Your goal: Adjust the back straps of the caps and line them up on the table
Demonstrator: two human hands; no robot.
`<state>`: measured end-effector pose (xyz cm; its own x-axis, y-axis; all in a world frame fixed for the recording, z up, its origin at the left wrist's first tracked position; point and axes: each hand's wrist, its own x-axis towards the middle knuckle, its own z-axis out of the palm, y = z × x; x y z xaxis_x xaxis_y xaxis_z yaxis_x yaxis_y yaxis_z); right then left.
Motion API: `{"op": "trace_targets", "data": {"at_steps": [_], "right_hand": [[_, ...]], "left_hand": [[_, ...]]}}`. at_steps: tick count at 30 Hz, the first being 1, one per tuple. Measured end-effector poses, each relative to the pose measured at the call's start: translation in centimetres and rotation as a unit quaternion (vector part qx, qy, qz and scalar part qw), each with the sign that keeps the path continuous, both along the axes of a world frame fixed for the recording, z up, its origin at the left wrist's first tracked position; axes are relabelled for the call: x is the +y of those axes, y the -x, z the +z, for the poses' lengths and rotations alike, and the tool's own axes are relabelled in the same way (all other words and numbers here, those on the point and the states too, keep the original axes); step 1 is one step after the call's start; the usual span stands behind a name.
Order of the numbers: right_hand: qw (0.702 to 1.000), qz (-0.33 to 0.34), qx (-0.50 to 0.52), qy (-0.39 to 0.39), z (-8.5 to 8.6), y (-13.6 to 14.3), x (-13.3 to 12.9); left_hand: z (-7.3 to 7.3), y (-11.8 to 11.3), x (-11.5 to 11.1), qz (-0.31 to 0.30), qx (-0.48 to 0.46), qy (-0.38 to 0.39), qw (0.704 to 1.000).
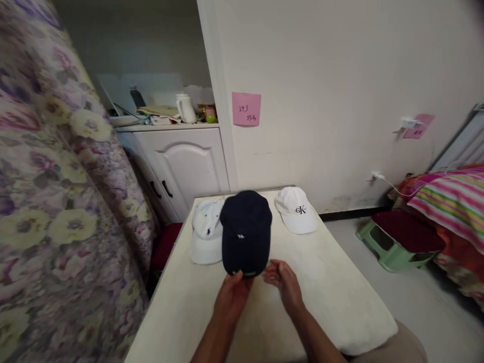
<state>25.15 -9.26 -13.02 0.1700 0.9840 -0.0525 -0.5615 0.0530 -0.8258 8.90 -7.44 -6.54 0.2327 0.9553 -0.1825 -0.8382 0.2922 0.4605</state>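
A dark navy cap (246,227) with a small white logo is held up over the table, its brim toward me. My left hand (233,295) grips the brim's front edge, thumb on top. Just right of the brim, my right hand (283,282) has its fingers curled and slightly apart, with nothing visible in them. A white cap with a small dark emblem (206,244) lies at the left, partly behind the navy cap. Another white cap with dark letters (298,214) rests at the table's far right corner.
The cream-covered table (340,302) stands against the wall. A floral curtain (75,217) hangs at the left, beside a white cabinet (185,156) holding a white jug (185,108). On the floor at the right is a green stool (389,252) with a red top.
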Motion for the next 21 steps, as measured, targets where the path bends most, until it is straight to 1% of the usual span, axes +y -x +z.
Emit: {"op": "trace_targets", "data": {"at_steps": [3, 4, 6, 9, 12, 14, 16, 19, 21], "right_hand": [[0.997, -0.001, 0.082, -0.005, 0.6, -0.7, 0.1], [0.995, -0.002, 0.102, -0.005, 0.9, -0.9, 0.0], [0.991, 0.001, 0.136, -0.004, 1.3, -1.3, -0.2], [0.974, 0.02, 0.227, 0.004, 1.8, -2.2, -0.7], [0.949, 0.01, 0.314, 0.012, 1.9, -3.2, -1.3], [0.949, -0.005, 0.313, 0.019, 1.6, -3.9, -1.7], [0.955, -0.009, 0.296, 0.028, 1.3, -4.4, -2.1], [0.962, -0.008, 0.272, 0.034, 1.0, -4.9, -2.9], [0.966, -0.008, 0.255, 0.034, 0.9, -4.9, -3.4]], "left_hand": [[-3.0, -0.5, -3.8, -0.031, 0.005, 0.04, 0.999], [-3.7, -0.6, -4.8, -0.039, 0.007, 0.055, 0.998], [-4.4, -0.7, -6.3, -0.05, 0.015, 0.075, 0.996], [-4.2, -1.0, -7.9, -0.078, 0.026, 0.065, 0.994], [-3.7, -1.1, -8.8, -0.118, 0.029, 0.042, 0.992], [-3.6, -0.9, -9.1, -0.125, 0.03, 0.047, 0.991], [-3.7, -0.6, -8.9, -0.122, 0.031, 0.072, 0.989], [-3.3, 0.2, -7.6, -0.115, 0.03, 0.098, 0.988], [-2.6, 0.8, -6.4, -0.109, 0.027, 0.081, 0.99]]}}
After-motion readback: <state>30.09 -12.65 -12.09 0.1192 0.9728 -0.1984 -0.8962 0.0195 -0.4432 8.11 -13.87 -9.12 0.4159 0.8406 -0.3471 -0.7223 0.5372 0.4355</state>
